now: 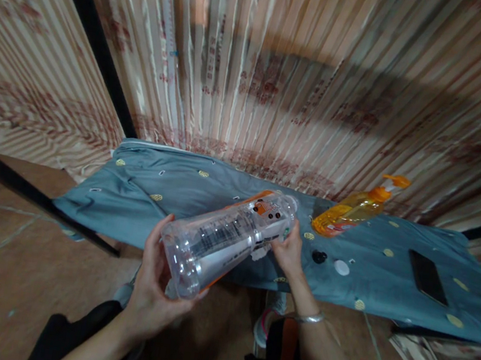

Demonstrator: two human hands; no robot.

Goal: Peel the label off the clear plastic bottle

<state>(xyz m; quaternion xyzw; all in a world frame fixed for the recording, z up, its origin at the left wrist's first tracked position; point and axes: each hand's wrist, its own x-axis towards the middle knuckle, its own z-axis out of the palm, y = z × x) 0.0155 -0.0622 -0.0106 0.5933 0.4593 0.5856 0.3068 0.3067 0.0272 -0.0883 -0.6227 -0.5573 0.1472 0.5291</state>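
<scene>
A large clear plastic bottle [217, 240] with an orange and silver label lies tilted across both hands, above the front of the blue cloth. My left hand [157, 288] cups its base, thumb on one side and fingers beneath. Near the upper end, my right hand [290, 249] grips the bottle; its fingers are partly hidden behind it. A small black cap-like piece [319, 257] and a white round lid [341, 268] lie on the cloth just right of my right hand.
A pump bottle [351, 213] of orange liquid stands toward the back right. A black phone [428, 277] lies on the blue cloth [139, 188] at the right. Behind hangs a pleated curtain [266, 74]; a dark pole [94, 35] rises at the left.
</scene>
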